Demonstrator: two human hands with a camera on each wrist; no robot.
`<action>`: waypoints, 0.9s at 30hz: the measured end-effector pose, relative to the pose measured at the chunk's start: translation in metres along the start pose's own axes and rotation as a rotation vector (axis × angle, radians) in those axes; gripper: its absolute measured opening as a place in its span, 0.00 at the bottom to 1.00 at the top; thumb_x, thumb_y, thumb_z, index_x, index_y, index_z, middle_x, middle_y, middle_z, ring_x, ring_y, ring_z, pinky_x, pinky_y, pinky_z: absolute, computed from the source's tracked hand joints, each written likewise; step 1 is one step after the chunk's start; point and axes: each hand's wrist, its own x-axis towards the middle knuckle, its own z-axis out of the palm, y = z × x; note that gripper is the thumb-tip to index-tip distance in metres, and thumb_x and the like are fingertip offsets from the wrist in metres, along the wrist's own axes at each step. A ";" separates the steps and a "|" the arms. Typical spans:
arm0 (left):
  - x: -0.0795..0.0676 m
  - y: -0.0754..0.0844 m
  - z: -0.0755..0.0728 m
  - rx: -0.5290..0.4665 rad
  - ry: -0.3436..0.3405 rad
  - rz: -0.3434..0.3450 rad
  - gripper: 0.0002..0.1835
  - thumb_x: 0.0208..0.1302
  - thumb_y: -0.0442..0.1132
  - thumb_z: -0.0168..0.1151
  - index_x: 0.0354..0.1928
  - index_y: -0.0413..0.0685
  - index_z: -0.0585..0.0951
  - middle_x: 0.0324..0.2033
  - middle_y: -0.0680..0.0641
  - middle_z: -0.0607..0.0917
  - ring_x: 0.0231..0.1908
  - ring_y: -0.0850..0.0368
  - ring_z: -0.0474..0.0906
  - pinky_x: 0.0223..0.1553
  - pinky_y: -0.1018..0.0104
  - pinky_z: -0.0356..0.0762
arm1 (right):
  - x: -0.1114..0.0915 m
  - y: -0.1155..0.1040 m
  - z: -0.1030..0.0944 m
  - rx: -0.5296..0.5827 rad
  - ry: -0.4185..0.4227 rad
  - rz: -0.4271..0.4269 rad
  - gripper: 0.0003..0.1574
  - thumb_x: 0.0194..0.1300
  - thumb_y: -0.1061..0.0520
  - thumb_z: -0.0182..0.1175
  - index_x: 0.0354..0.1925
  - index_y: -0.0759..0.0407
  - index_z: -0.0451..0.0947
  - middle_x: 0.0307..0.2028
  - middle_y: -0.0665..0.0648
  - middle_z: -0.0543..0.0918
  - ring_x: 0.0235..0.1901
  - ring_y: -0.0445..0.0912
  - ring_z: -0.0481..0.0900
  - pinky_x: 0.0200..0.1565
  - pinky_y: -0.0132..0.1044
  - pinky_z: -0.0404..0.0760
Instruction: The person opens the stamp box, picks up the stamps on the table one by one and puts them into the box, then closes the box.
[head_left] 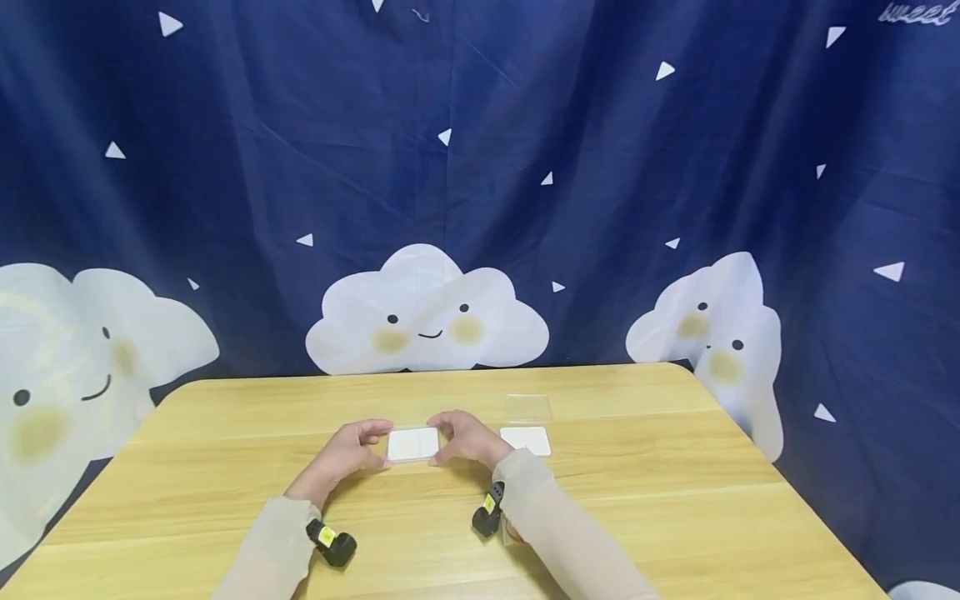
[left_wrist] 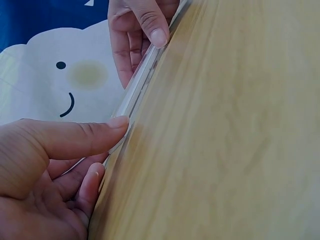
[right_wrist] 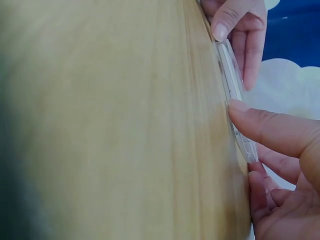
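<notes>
A thin, clear plastic case (head_left: 412, 444) with a white rectangular content lies low over the table, near its middle. My left hand (head_left: 347, 452) grips its left end, thumb at the near edge and fingers round the far side. At the other end my right hand (head_left: 467, 439) holds it the same way. In the left wrist view the thumb (left_wrist: 95, 137) presses on the near side of the case. The right wrist view shows the clear edge (right_wrist: 235, 95) side-on, with the thumb (right_wrist: 270, 127) against it.
Right of the right hand lies a white rectangular piece (head_left: 534, 439), partly hidden by the wrist. Behind it is a flat transparent plastic piece (head_left: 528, 407). The wooden table (head_left: 675, 500) ends at a dark blue curtain (head_left: 480, 167) with clouds. Each wrist wears a black camera.
</notes>
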 end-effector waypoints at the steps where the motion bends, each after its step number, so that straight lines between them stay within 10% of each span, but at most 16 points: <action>1: 0.000 0.000 0.000 -0.003 0.001 -0.002 0.35 0.37 0.22 0.71 0.56 0.37 0.76 0.54 0.38 0.78 0.50 0.45 0.69 0.50 0.54 0.70 | 0.000 0.000 0.000 0.001 0.003 0.002 0.38 0.39 0.67 0.74 0.54 0.62 0.76 0.50 0.58 0.78 0.48 0.50 0.72 0.58 0.52 0.67; 27: 0.001 0.000 0.001 0.012 0.004 -0.006 0.35 0.39 0.21 0.70 0.56 0.38 0.76 0.54 0.39 0.78 0.51 0.45 0.69 0.53 0.50 0.70 | 0.001 -0.004 -0.001 0.012 0.014 -0.017 0.32 0.37 0.68 0.75 0.46 0.65 0.78 0.38 0.56 0.80 0.39 0.47 0.72 0.49 0.42 0.70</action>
